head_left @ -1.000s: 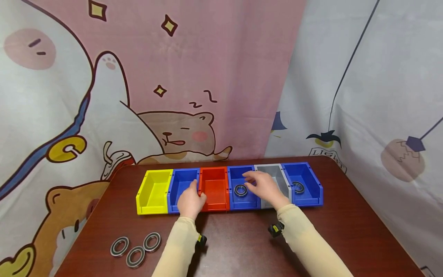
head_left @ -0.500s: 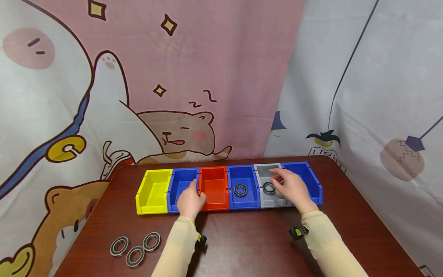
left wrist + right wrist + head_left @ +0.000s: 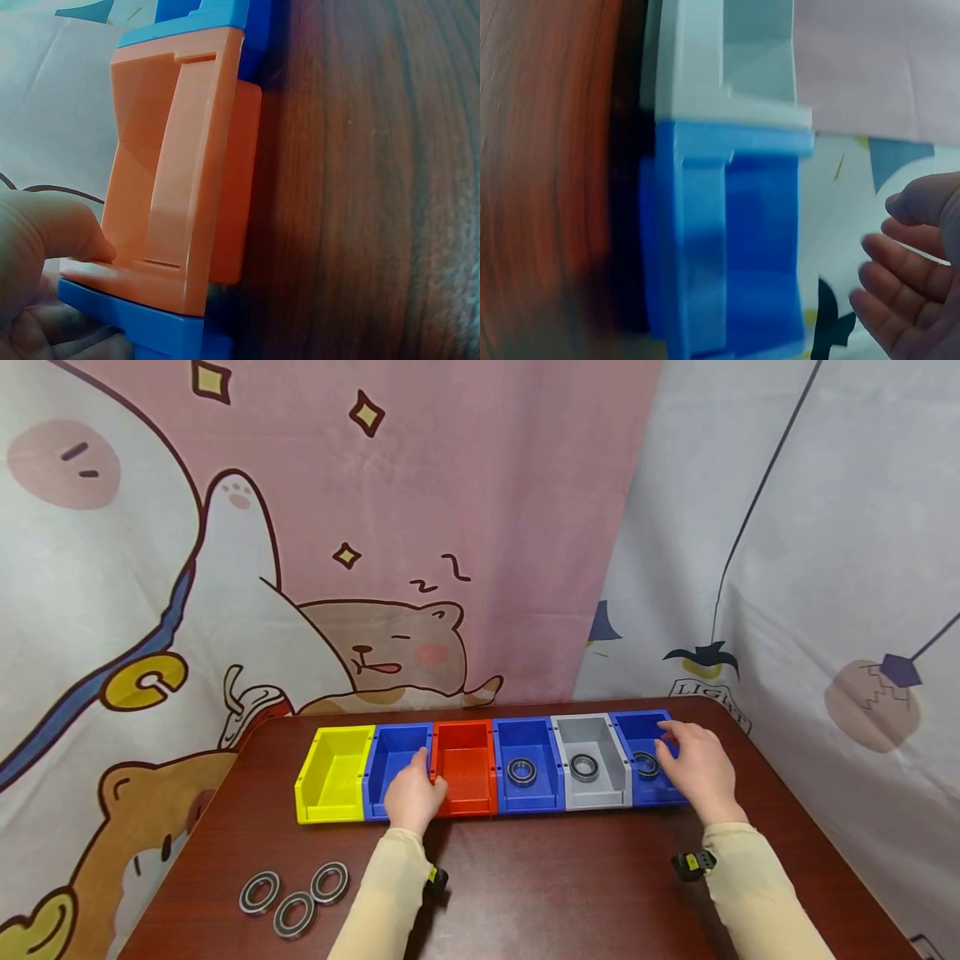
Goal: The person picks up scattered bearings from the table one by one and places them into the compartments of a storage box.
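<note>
My left hand (image 3: 415, 795) pinches the adjoining side walls of the red bin (image 3: 463, 811) and the left blue bin (image 3: 381, 752). In the left wrist view its thumb (image 3: 71, 229) is on the red bin's side, the other fingers on the blue side. Over the right-end blue bin (image 3: 637, 723) hovers my right hand (image 3: 701, 768), fingers loosely bent, holding nothing. A ball bearing (image 3: 655, 766) lies in that bin, partly behind the hand. Another bearing (image 3: 595, 767) lies in the grey bin (image 3: 596, 801), and one more bearing (image 3: 532, 772) in the middle blue bin (image 3: 517, 735).
A yellow bin (image 3: 330, 814) ends the row on the left. Three larger bearings lie on the brown table (image 3: 525, 893) at the front left, the nearest bearing (image 3: 279, 923) among them. A printed curtain (image 3: 517, 527) hangs behind the table.
My right hand has moved right, from above the middle blue and grey bins to the right-end blue bin, uncovering the bearing in the grey bin. The left hand has stayed put.
</note>
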### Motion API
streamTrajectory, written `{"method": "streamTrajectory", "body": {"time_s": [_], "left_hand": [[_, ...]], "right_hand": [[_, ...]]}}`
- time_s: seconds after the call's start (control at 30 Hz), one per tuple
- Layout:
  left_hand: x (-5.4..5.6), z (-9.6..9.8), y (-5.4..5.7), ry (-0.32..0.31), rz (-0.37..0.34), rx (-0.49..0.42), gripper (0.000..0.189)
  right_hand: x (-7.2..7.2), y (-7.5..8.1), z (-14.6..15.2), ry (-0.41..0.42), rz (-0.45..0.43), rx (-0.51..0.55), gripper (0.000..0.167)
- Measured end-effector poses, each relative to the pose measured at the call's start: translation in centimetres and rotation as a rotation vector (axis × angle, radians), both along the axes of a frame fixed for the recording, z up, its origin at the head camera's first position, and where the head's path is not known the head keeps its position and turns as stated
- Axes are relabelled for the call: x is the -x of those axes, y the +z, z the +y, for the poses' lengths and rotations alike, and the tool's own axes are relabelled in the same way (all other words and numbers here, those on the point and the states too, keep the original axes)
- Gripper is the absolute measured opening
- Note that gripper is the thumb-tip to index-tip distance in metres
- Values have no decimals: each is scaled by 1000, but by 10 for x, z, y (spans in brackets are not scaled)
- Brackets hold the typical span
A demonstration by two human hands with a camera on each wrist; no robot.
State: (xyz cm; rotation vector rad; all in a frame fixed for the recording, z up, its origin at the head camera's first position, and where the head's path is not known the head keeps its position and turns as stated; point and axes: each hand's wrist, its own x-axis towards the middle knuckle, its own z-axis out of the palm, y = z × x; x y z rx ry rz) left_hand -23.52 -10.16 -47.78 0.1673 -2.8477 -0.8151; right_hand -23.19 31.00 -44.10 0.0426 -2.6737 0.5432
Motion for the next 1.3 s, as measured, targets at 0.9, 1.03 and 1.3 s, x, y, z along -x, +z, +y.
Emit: {"method": "streamTrajectory", "body": {"time_s": [0.9, 1.03, 1.3], "left_hand": [[0, 1, -3, 3, 40, 4, 59], [0, 0, -3, 0, 25, 7, 60], [0, 0, -3, -4, 28, 14, 60]], "right_hand": [[7, -30, 37, -66, -339, 76, 66], [7, -31, 38, -57, -352, 69, 63], [11, -33, 37, -70, -349, 46, 50]]}}
